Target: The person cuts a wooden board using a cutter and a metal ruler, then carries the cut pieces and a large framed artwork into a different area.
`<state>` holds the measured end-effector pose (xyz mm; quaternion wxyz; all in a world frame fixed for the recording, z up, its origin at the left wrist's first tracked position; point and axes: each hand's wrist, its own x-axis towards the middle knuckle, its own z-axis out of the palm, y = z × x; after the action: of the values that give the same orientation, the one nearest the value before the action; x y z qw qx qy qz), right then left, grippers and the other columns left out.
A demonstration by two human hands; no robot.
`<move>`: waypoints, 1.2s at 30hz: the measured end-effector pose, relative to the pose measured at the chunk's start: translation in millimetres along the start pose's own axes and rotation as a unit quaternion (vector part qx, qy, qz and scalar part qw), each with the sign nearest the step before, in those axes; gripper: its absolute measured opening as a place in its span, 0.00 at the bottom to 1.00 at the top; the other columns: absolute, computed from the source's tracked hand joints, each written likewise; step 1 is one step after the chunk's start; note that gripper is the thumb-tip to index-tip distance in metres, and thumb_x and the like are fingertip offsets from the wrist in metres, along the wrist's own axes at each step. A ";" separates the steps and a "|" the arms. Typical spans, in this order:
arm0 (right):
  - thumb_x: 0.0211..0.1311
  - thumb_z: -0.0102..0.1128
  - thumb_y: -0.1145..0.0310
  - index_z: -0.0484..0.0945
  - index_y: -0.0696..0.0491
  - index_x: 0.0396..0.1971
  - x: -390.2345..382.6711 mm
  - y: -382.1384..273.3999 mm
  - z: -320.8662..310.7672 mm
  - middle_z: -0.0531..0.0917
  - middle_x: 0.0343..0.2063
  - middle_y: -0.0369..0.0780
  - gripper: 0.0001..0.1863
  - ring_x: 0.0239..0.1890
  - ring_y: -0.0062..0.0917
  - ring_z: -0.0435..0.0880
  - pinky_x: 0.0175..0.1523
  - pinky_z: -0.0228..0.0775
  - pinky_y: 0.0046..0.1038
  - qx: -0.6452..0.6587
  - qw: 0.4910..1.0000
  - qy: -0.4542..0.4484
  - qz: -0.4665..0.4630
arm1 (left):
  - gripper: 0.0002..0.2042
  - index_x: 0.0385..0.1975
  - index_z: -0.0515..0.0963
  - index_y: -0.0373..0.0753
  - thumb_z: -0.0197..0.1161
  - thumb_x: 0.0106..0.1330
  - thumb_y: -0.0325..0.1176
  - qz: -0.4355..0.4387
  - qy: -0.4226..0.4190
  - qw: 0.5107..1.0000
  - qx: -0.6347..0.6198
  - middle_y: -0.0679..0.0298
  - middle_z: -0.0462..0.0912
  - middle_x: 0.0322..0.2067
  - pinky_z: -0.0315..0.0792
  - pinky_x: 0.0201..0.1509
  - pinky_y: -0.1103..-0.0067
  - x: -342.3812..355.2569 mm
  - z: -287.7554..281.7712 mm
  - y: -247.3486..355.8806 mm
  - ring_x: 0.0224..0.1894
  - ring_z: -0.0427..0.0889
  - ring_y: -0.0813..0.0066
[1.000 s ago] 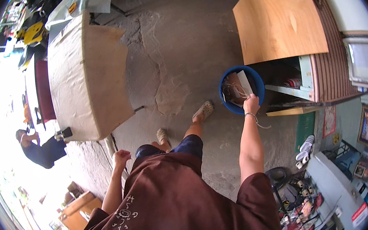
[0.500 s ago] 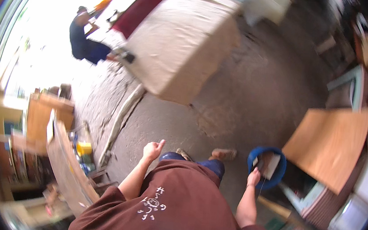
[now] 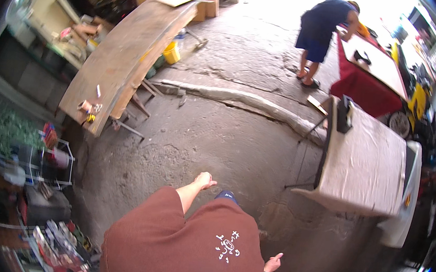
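a person in a rust-brown shirt [image 3: 191, 249] stands on a cracked concrete floor [image 3: 218, 136], both hands empty. the left hand [image 3: 204, 180] swings out in front of the body, fingers loosely curled and holding nothing. the right hand [image 3: 272, 263] hangs low beside the hip, partly closed with one finger pointing out, also gripping nothing. nearest the left hand, off to the left, a long wooden desk [image 3: 125, 59] carries a few small items near its close end, with a yellow bucket [image 3: 172, 53] just beyond it. to the right stands a desk draped in pale cloth [image 3: 368, 161]. well apart, another person in dark blue [image 3: 322, 30] bends over a red-covered desk [image 3: 364, 87].
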<state>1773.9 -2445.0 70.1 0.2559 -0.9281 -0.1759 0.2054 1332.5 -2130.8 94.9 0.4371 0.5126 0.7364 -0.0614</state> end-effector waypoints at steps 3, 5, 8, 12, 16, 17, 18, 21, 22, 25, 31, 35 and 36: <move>0.67 0.50 0.44 0.75 0.65 0.13 -0.9 -33.0 27.6 0.77 0.13 0.50 0.36 0.18 0.43 0.75 0.32 0.65 0.45 -0.103 0.992 -0.049 -0.057 | 0.27 0.30 0.86 0.41 0.57 0.62 0.62 -0.051 0.054 0.993 -0.094 0.54 0.86 0.32 0.74 0.51 0.66 2.3 -30.6 -10.8 0.42 0.84 0.56; 0.62 0.57 0.52 0.80 0.63 0.16 29.6 -13.5 50.7 0.79 0.13 0.48 0.28 0.17 0.37 0.76 0.30 0.66 0.42 -0.109 0.980 -0.140 -0.088 | 0.30 0.29 0.86 0.41 0.54 0.62 0.66 -0.065 0.029 0.992 -0.100 0.55 0.86 0.31 0.74 0.51 0.66 0.4 -58.2 -0.2 0.44 0.84 0.57; 0.65 0.55 0.51 0.81 0.63 0.16 63.3 -52.1 66.4 0.78 0.11 0.45 0.30 0.16 0.31 0.75 0.29 0.66 0.39 -0.081 0.942 -0.306 -0.110 | 0.33 0.25 0.86 0.42 0.52 0.60 0.70 -0.087 0.024 0.988 -0.123 0.57 0.86 0.30 0.74 0.50 0.66 -6.3 -75.7 -7.9 0.43 0.85 0.59; 0.68 0.51 0.50 0.80 0.63 0.15 102.9 -172.0 124.5 0.76 0.10 0.44 0.32 0.15 0.29 0.74 0.29 0.65 0.37 -0.161 0.918 -0.330 -0.148 | 0.30 0.26 0.85 0.43 0.54 0.61 0.67 -0.107 -0.002 0.963 -0.246 0.61 0.86 0.29 0.76 0.44 0.70 4.5 -50.8 -73.2 0.34 0.84 0.68; 0.69 0.51 0.52 0.78 0.64 0.14 164.6 -272.7 191.7 0.77 0.12 0.44 0.31 0.15 0.28 0.73 0.29 0.66 0.38 -0.170 0.847 -0.370 -0.342 | 0.24 0.31 0.83 0.39 0.55 0.67 0.57 -0.215 0.041 0.905 -0.364 0.62 0.86 0.29 0.75 0.34 0.74 -7.2 -20.4 -130.2 0.31 0.83 0.74; 0.67 0.55 0.58 0.79 0.63 0.18 177.5 -296.6 215.0 0.78 0.14 0.43 0.24 0.15 0.28 0.75 0.26 0.67 0.36 -0.106 0.855 -0.400 -0.314 | 0.22 0.31 0.82 0.38 0.55 0.68 0.54 -0.255 0.059 0.880 -0.395 0.62 0.86 0.29 0.75 0.32 0.75 -17.8 -22.0 -135.7 0.30 0.82 0.75; 0.63 0.53 0.68 0.79 0.61 0.23 199.6 -331.5 237.6 0.78 0.16 0.40 0.13 0.18 0.25 0.75 0.24 0.67 0.32 -0.094 0.856 -0.435 -0.263 | 0.21 0.31 0.82 0.38 0.56 0.69 0.52 -0.260 0.077 0.865 -0.421 0.62 0.86 0.29 0.75 0.32 0.75 -11.0 -26.7 -129.6 0.30 0.82 0.75; 0.53 0.44 0.85 0.79 0.58 0.23 259.8 -423.3 307.4 0.76 0.20 0.37 0.12 0.22 0.21 0.71 0.25 0.63 0.24 -0.059 0.796 -0.512 -0.318 | 0.19 0.31 0.81 0.36 0.57 0.69 0.48 -0.258 0.149 0.824 -0.482 0.61 0.86 0.29 0.75 0.34 0.75 -13.6 -50.1 -109.7 0.30 0.82 0.74; 0.50 0.42 0.85 0.80 0.56 0.23 241.7 -468.0 324.2 0.77 0.20 0.35 0.14 0.23 0.22 0.70 0.29 0.62 0.24 0.008 0.779 -0.541 -0.316 | 0.19 0.31 0.81 0.36 0.57 0.70 0.47 -0.258 0.183 0.805 -0.502 0.61 0.86 0.30 0.75 0.35 0.75 -16.8 -32.0 -115.0 0.30 0.83 0.74; 0.48 0.43 0.85 0.79 0.56 0.27 199.4 -579.0 351.6 0.78 0.21 0.38 0.15 0.27 0.24 0.75 0.36 0.67 0.26 -0.144 0.748 -0.402 -0.508 | 0.19 0.31 0.81 0.35 0.56 0.70 0.47 -0.278 0.197 0.815 -0.469 0.60 0.85 0.29 0.75 0.35 0.73 -6.1 4.6 -128.9 0.30 0.82 0.73; 0.65 0.49 0.70 0.79 0.54 0.34 122.9 -689.1 428.4 0.82 0.26 0.47 0.09 0.31 0.36 0.82 0.39 0.71 0.35 -0.156 0.718 -0.366 -0.571 | 0.20 0.30 0.81 0.37 0.56 0.68 0.50 -0.269 0.092 0.782 -0.555 0.62 0.83 0.24 0.70 0.25 0.75 44.6 32.8 -129.1 0.22 0.78 0.72; 0.64 0.48 0.74 0.80 0.54 0.35 53.4 -710.5 455.6 0.82 0.26 0.50 0.09 0.30 0.38 0.82 0.38 0.72 0.36 -0.206 0.709 -0.411 -0.534 | 0.20 0.31 0.80 0.37 0.57 0.68 0.51 -0.246 0.087 0.799 -0.542 0.62 0.83 0.26 0.70 0.24 0.75 71.7 -7.6 -155.9 0.23 0.79 0.73; 0.65 0.46 0.74 0.80 0.53 0.34 35.9 -710.1 456.7 0.82 0.25 0.50 0.10 0.31 0.41 0.82 0.38 0.72 0.37 -0.224 0.680 -0.405 -0.569 | 0.20 0.32 0.80 0.37 0.57 0.68 0.51 -0.249 0.098 0.776 -0.571 0.62 0.84 0.26 0.71 0.25 0.75 74.5 -35.0 -169.3 0.24 0.79 0.73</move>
<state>1432.1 -1672.5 89.9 0.0113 -0.5047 -0.7974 0.3305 1168.4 -2138.8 3.1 0.5447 -0.0296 0.7769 0.3143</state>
